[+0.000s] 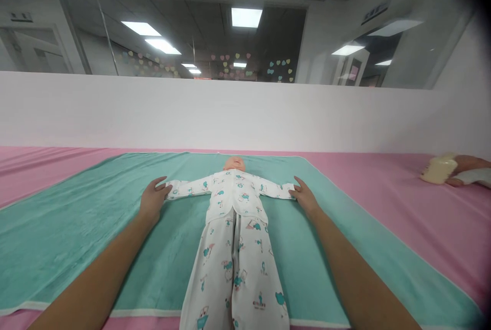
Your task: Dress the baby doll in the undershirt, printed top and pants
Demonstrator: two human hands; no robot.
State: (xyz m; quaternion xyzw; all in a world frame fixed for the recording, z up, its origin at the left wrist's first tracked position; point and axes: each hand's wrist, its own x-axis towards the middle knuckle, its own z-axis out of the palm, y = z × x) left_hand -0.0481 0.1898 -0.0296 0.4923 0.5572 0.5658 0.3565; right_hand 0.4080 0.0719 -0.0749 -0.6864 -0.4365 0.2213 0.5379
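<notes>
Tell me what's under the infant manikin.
The infant manikin lies on a teal blanket, which is spread over a pink sheet. The patch directly beneath its body is covered, so anything between the manikin and the blanket cannot be seen.

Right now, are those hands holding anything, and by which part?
Nothing seems gripped: the open left hand and right hand rest at the sleeve ends of the baby doll.

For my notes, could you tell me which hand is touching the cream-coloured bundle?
The co-worker's hand at far right, on the pink sheet; the person's own left hand and right hand rest at the baby doll's cuffs.
</notes>
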